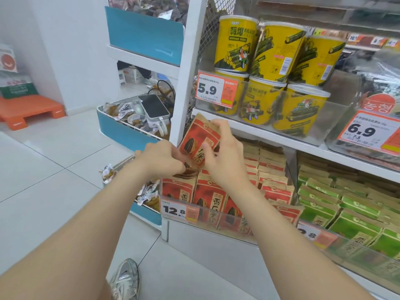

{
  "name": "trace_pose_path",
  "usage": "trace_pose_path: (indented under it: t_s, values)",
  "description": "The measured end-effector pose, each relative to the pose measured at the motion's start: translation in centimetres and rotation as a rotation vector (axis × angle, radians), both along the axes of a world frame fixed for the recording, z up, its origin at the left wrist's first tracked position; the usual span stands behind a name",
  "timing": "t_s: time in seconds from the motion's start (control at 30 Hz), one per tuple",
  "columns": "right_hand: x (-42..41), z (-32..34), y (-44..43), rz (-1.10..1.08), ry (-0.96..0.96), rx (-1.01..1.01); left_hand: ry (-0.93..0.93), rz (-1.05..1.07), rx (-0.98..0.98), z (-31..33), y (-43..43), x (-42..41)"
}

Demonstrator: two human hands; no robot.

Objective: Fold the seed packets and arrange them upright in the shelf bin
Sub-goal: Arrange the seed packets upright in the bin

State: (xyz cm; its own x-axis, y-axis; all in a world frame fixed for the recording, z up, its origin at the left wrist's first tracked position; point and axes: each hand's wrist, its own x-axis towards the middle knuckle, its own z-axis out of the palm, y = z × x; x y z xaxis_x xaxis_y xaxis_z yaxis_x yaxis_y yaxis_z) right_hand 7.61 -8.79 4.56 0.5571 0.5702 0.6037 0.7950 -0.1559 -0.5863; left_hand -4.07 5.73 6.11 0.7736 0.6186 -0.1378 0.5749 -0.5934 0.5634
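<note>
Holding one red seed packet (199, 137) just above the shelf bin (216, 226), I had both hands curled on it. My left hand (161, 158) pinched its lower corner, and my right hand (225, 152) gripped its right edge, thumb on the front. Below the hands, red packets (179, 189) stood upright in the bin. Green packets (346, 204) lay to the right of my right hand.
</note>
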Motion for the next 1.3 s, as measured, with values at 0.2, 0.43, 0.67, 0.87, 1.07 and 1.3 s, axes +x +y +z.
trace_pose_path:
  t_s: [0.2, 0.43, 0.67, 0.87, 1.07, 1.3]
  values:
    - [0.5, -0.3, 1.2, -0.067, -0.050, -0.084, 0.110, -0.206, -0.132, 0.4, 1.4, 0.4]
    - [0.2, -0.1, 1.6, -0.135, -0.086, -0.128, 0.196, -0.241, 0.196, -0.4, 1.5, 1.5]
    - [0.6, -0.2, 2.7, -0.145, -0.147, -0.324, 0.123, -0.198, 0.371, -0.8, 1.4, 2.1]
    - [0.7, 0.2, 3.9, -0.187, -0.055, -0.644, 0.073, -0.159, 0.356, -1.5, 1.7, 1.7]
    - [1.2, 0.9, 4.2, -0.129, 0.104, -0.912, -0.220, -0.039, 0.360, -1.8, 1.0, 1.1]
    - [1.7, 1.2, 5.7, -0.287, -0.055, -0.523, -0.024, -0.260, 0.376, -2.6, 1.2, 0.5]
